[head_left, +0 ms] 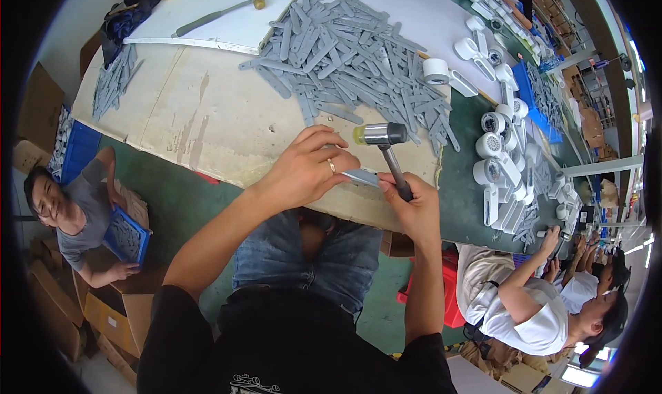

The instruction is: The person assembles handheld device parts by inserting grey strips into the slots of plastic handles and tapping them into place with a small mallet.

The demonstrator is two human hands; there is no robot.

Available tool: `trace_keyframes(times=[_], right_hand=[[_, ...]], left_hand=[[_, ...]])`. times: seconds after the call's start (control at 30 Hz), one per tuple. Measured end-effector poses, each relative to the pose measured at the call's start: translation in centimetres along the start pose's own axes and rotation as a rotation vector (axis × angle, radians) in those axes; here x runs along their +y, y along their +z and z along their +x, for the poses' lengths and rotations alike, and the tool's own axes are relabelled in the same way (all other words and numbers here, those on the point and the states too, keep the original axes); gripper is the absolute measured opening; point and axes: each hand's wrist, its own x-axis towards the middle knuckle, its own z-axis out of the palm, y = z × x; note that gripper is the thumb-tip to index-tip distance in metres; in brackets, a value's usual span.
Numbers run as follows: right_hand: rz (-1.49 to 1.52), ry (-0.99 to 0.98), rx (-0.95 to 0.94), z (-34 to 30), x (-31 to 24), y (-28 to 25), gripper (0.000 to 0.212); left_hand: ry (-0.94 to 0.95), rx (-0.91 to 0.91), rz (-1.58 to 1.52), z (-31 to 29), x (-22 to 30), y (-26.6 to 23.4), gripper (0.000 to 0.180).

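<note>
My right hand is closed around the handle of a small mallet, whose metal head has one black and one yellowish face. The mallet's head points away from me, above the table's near edge. Between my two hands lies a flat grey strip-shaped part. My left hand, with a ring on one finger, pinches its left end. The strip's right end meets my right thumb and fingers beside the mallet handle. Beyond my hands, a large heap of similar grey parts spreads over the worn tabletop.
A second mallet lies on a white board. More grey parts sit at the table's left end. White round-headed housings crowd the right side by a blue tray. One person holds a blue tray at left; another works at right.
</note>
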Motion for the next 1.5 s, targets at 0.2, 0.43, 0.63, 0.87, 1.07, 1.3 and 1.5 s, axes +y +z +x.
trace_keyframes(times=[0.2, 0.43, 0.63, 0.87, 1.07, 1.3, 1.5], right_hand=[[-0.109, 0.064, -0.091, 0.9, -1.6, -0.9, 0.018], [0.172, 0.262, -0.057, 0.6, 0.2, 0.3, 0.026], [0.609, 0.496, -0.063, 0.9, 1.2, 0.8, 0.022], [0.630, 0.493, 0.033, 0.5, 1.3, 1.5, 0.022], [0.563, 0.479, -0.022, -0.3, 0.6, 1.1, 0.030], [-0.179, 0.144, 0.182, -9.2, -1.9, -1.2, 0.044], [-0.282, 0.105, 0.287, -12.4, -0.4, -0.2, 0.043]], left_hand=[[0.151, -0.049, 0.057, 0.4, -0.5, -0.2, 0.024], [0.179, -0.066, 0.091, 0.2, -0.8, 0.1, 0.024], [0.227, -0.179, 0.209, 1.0, -0.3, -0.6, 0.035], [0.293, -0.290, 0.290, 1.9, 0.1, -0.1, 0.048], [0.301, -0.312, 0.279, 2.2, 0.2, 0.2, 0.042], [0.291, -0.302, 0.212, 2.3, 0.0, 0.2, 0.036], [0.287, -0.291, 0.211, 2.4, 0.0, 0.2, 0.034]])
